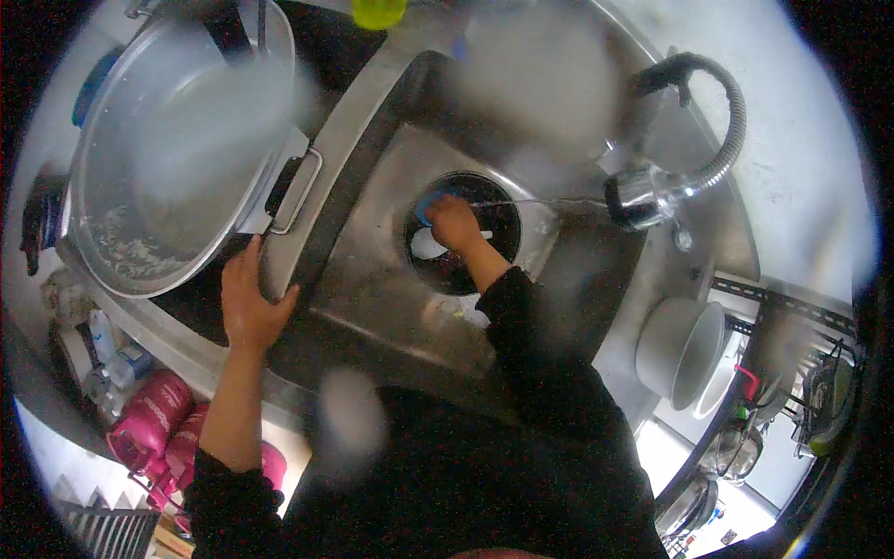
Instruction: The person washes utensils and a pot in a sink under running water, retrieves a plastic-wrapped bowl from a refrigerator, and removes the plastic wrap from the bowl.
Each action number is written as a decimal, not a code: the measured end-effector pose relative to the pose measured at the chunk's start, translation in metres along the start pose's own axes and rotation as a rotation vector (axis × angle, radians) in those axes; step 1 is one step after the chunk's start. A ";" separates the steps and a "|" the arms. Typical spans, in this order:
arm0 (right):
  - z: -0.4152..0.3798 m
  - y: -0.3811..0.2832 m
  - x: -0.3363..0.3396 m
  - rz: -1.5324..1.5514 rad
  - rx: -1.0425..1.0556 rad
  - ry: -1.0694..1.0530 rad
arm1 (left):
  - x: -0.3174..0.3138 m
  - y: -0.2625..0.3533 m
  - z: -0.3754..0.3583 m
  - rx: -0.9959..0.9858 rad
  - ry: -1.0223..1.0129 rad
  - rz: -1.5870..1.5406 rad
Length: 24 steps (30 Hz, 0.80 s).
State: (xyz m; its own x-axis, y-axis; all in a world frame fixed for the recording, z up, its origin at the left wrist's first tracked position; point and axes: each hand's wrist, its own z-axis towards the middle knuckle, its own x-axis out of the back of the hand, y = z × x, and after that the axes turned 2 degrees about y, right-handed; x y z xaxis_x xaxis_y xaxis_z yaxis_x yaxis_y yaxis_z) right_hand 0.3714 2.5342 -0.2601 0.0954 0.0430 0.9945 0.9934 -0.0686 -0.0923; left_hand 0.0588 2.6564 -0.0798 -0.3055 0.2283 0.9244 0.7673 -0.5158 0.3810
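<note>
My right hand (453,224) reaches down over the round drain basket (507,224) in the steel sink (372,252). Its fingers are closed on a small blue piece (426,206), whose kind I cannot tell. Just below those fingers, a white rounded object (427,245) lies at the drain, partly covered by the hand. My left hand (252,303) rests at the sink's left rim with fingers stretched and thumb apart, holding nothing. Its fingertips are right by the metal handle (302,193) of a large pot (140,196).
A thin stream of water crosses toward the drain from a flexible-neck faucet (643,197) at the right. White scraps (472,310) lie below the drain. A white bowl (669,349) stands at the right, near a rack (792,307). Pink gas cylinders (158,419) stand on the lower left.
</note>
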 end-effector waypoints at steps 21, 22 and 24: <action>0.009 0.016 0.010 0.043 -0.113 0.136 | -0.005 -0.003 -0.001 -0.029 0.044 0.020; 0.010 0.017 0.001 0.037 -0.131 0.102 | -0.004 -0.003 -0.001 -0.029 0.043 0.017; 0.014 0.016 -0.003 -0.021 -0.103 0.102 | -0.004 -0.002 -0.001 -0.027 0.044 0.008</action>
State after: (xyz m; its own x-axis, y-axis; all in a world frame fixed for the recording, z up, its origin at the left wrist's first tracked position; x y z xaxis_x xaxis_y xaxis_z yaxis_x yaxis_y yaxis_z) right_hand 0.3878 2.5466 -0.2648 0.0620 -0.0556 0.9965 0.9827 -0.1714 -0.0707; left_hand 0.0573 2.6557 -0.0843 -0.3248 0.1876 0.9270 0.7543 -0.5399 0.3735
